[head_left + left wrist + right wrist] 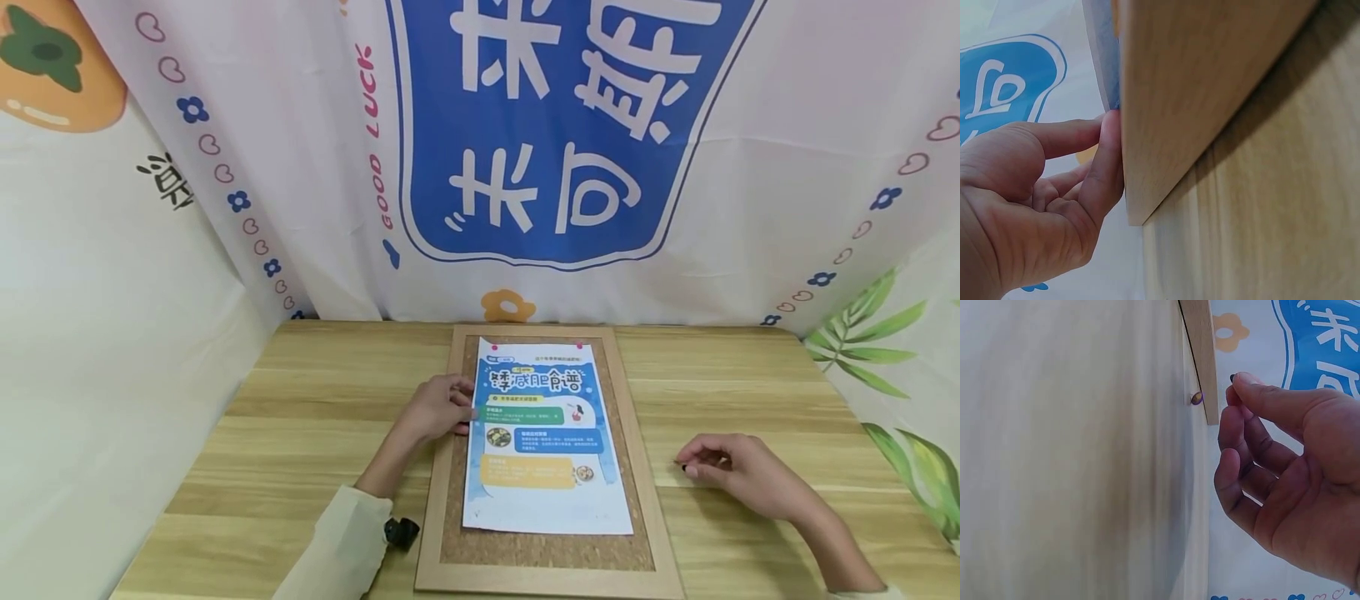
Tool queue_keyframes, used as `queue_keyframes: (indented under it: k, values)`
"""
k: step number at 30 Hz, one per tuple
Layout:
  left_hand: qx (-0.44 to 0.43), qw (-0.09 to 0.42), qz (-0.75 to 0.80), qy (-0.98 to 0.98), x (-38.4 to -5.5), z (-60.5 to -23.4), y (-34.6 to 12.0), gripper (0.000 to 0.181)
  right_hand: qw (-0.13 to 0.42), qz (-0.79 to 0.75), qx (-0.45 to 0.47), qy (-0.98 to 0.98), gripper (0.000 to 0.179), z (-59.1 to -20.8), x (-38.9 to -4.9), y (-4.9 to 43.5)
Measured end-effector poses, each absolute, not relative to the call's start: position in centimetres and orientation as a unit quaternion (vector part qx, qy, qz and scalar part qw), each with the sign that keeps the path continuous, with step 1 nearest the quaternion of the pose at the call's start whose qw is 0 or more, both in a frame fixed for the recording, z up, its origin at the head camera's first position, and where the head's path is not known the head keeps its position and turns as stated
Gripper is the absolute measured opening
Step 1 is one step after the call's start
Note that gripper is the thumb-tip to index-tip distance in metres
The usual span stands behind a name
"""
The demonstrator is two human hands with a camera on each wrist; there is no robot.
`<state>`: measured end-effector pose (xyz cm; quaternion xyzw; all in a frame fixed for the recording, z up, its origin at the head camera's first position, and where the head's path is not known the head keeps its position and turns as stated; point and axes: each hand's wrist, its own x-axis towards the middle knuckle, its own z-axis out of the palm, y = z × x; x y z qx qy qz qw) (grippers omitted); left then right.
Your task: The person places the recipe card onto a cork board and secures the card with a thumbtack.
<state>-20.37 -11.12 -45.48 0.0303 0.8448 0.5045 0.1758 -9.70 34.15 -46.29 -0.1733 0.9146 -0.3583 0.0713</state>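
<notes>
A printed poster (547, 508) in blue, green and yellow lies on a wood-framed cork board (547, 554). Pink pushpins hold its top corners, one at the left (494, 347) and one at the right (580, 345). At the poster's left edge, my left hand (441, 406) pinches the paper between thumb and finger, its fingers against the frame. To the board's right, my right hand (1291, 456) pinches a tiny dark thing (1232, 377), mostly hidden by the fingertips. A small round gold-and-purple thing, seemingly a thumbtack (1196, 398), lies on the table beside the frame.
The board rests on a wood-grain table (300, 467). Behind the table hangs a printed cloth (322, 167) with large blue lettering. A black device (402, 533) is worn at the left wrist.
</notes>
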Motion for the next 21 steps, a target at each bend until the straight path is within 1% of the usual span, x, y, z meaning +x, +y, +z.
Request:
queue_keyframes:
  k: [6,15,21]
  values:
    - [0.031,0.173,0.504,0.846,-20.3,-45.4,-11.1,0.041,0.077,-0.368,-0.175,0.910,0.005,-46.0,-10.2,33.4]
    - [0.028,0.174,0.503,0.846,-20.5,-45.4,-11.0,0.041,0.071,-0.377,-0.195,0.903,0.007,-45.7,-11.1,32.2]
    - [0.030,0.175,0.506,0.844,-20.6,-45.6,-11.1,0.042,0.079,-0.380,-0.194,0.901,0.008,-45.4,-11.5,31.2]
